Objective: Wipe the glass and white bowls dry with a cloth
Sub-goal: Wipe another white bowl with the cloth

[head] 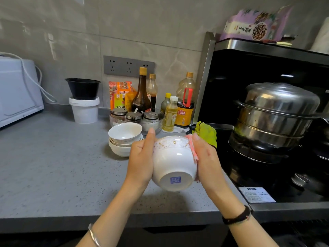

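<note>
**Around the Bench: Bottles, Tubs and a Steamer**

A grey speckled bench [53, 166] ran under a grey tiled wall carrying a grey socket panel [128, 66]. At the far left stood a white box-shaped appliance [17, 91]. Near it, a black plastic bowl [83, 89] sat on top of a white lidded plastic tub [84, 111]. Below the sockets, orange seasoning packets [120, 94] stood by a tall dark brown sauce bottle [141, 97], with steel-lidded glass jars [133, 116] in front. Further right were a small yellow bottle with a white cap [170, 116] and a large bottle with a red handle [185, 104]. A stainless steel tiered steamer pot [277, 113] stood on the black hob [258, 175]. A purple food packet [254, 25] lay high above.
</note>
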`<state>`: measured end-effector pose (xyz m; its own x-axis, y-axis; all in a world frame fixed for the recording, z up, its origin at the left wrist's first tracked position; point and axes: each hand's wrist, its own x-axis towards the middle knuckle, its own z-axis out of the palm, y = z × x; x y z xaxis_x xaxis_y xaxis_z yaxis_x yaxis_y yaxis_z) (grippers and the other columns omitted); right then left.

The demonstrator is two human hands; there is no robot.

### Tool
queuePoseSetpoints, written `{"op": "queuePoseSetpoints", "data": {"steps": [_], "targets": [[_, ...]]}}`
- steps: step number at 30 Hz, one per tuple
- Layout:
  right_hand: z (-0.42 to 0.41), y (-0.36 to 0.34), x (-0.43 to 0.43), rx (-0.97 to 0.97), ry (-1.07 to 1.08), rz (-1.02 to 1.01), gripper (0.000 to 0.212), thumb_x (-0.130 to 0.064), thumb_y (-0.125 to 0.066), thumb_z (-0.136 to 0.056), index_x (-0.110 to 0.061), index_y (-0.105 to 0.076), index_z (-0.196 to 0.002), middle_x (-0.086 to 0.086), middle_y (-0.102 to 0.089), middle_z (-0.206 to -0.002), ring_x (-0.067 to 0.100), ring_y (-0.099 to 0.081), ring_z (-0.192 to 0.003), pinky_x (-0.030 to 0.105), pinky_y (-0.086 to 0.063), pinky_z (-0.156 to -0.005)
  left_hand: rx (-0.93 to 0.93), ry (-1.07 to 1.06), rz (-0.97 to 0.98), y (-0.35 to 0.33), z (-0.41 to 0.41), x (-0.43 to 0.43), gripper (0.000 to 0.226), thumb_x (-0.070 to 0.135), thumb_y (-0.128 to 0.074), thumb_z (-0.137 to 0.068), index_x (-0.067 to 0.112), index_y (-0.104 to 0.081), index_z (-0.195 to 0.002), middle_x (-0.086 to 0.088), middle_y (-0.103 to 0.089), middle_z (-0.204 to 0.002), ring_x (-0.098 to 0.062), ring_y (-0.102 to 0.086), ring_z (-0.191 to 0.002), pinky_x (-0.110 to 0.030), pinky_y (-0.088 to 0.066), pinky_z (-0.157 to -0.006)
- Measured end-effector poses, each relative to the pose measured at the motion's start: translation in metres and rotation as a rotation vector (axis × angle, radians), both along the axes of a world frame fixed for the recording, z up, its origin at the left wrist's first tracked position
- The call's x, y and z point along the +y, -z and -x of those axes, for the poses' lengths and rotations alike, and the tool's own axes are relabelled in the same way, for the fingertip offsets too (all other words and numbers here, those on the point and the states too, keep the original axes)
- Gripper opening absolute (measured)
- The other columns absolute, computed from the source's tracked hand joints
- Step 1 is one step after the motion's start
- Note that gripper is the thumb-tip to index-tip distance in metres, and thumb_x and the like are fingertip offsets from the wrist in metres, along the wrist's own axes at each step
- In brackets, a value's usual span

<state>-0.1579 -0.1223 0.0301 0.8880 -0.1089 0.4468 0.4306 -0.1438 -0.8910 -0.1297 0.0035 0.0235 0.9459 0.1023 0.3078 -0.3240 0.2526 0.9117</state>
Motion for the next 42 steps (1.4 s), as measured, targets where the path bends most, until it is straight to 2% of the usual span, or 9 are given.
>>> {"op": "queuePoseSetpoints", "data": {"steps": [5, 10, 15, 20, 26, 31, 34, 37, 42], "targets": [[0.003, 0.024, 0.013, -0.315, 0.102, 0.394, 0.043, -0.042, -0.027, -0.100, -0.039, -0.041, -0.141, -0.017, -0.043, -0.146, 0.009, -0.035, -0.139, 0.045, -0.031, -0.113, -0.105, -0.089, -0.038, 0.003, -0.001, 0.000, 0.050, 0.030, -0.041, -0.100, 0.005, -0.053, -0.058, 0.000, -0.057, -0.050, -0.010, -0.056, -0.052, -0.021, -0.041, -0.049], [-0.001, 0.034, 0.014, -0.582, 0.245, 0.895, 0.047, -0.037, -0.022, -0.104, -0.026, -0.029, -0.148, -0.005, -0.024, -0.158, 0.017, -0.015, -0.147, 0.044, -0.015, -0.119, -0.176, -0.187, -0.073, 0.008, -0.001, -0.001, 0.056, 0.027, -0.037, -0.102, -0.015, -0.056, -0.069, -0.021, -0.053, -0.059, -0.015, -0.052, -0.058, -0.023, -0.041, -0.055], [0.002, 0.033, 0.009, -0.359, 0.124, 0.502, 0.048, -0.049, -0.019, -0.101, -0.038, -0.026, -0.148, -0.023, -0.021, -0.156, 0.003, -0.014, -0.146, 0.044, -0.025, -0.117, -0.063, -0.187, 0.047, 0.009, -0.005, -0.001, 0.046, 0.029, -0.037, -0.102, 0.001, -0.056, -0.070, -0.002, -0.055, -0.054, -0.007, -0.054, -0.051, -0.019, -0.040, -0.047], [0.001, 0.036, 0.027, -0.599, 0.334, 0.950, 0.047, -0.034, -0.024, -0.103, -0.025, -0.034, -0.147, -0.006, -0.030, -0.155, 0.016, -0.018, -0.147, 0.047, -0.017, -0.118, -0.154, -0.213, -0.033, 0.014, -0.003, -0.004, 0.052, 0.031, -0.036, -0.100, -0.004, -0.061, -0.072, -0.003, -0.062, -0.060, -0.002, -0.057, -0.057, -0.014, -0.044, -0.056], [-0.005, 0.031, 0.017, -0.276, -0.036, 0.248, 0.045, -0.060, -0.025, -0.097, -0.053, -0.033, -0.140, -0.020, -0.031, -0.151, 0.005, -0.025, -0.142, 0.040, -0.025, -0.117, 0.055, -0.201, 0.108, 0.004, -0.002, 0.002, 0.044, 0.031, -0.039, -0.101, 0.018, -0.058, -0.064, 0.009, -0.063, -0.053, -0.004, -0.062, -0.054, -0.020, -0.045, -0.048], [0.002, 0.034, 0.019, -0.111, -0.104, -0.086, 0.035, -0.037, -0.022, -0.103, -0.033, -0.034, -0.136, -0.030, -0.045, -0.131, -0.021, -0.045, -0.115, 0.004, -0.042, -0.086, 0.155, -0.200, 0.367, 0.006, 0.001, 0.000, 0.034, 0.029, -0.047, -0.098, 0.020, -0.058, -0.068, 0.011, -0.063, -0.053, -0.004, -0.061, -0.050, -0.016, -0.046, -0.044], [-0.004, 0.032, 0.018, -0.067, -0.057, -0.166, 0.032, -0.037, -0.033, -0.101, -0.032, -0.045, -0.130, -0.037, -0.059, -0.108, -0.017, -0.055, -0.101, 0.008, -0.048, -0.072, 0.193, -0.174, 0.402, 0.011, 0.001, -0.005, 0.029, 0.031, -0.048, -0.097, 0.022, -0.061, -0.073, 0.012, -0.065, -0.057, -0.004, -0.062, -0.055, -0.022, -0.049, -0.051], [-0.008, 0.019, 0.013, 0.019, 0.003, -0.187, 0.026, -0.043, -0.049, -0.094, -0.021, -0.062, -0.103, -0.010, -0.067, -0.077, 0.003, -0.061, -0.060, 0.012, -0.039, -0.043, 0.182, -0.101, 0.301, 0.013, 0.000, -0.004, 0.040, 0.034, -0.045, -0.098, 0.028, -0.067, -0.065, 0.010, -0.068, -0.062, -0.006, -0.064, -0.062, -0.027, -0.048, -0.061], [-0.012, 0.006, -0.007, 0.054, 0.094, -0.089, 0.055, -0.051, -0.055, -0.090, -0.001, -0.050, -0.066, 0.012, -0.047, -0.058, 0.016, -0.043, -0.041, 0.020, -0.030, -0.034, 0.105, -0.018, -0.127, 0.005, -0.007, 0.006, 0.051, 0.039, -0.035, -0.100, 0.008, -0.056, -0.065, 0.009, -0.057, -0.046, 0.006, -0.054, -0.045, -0.004, -0.039, -0.048]]}}
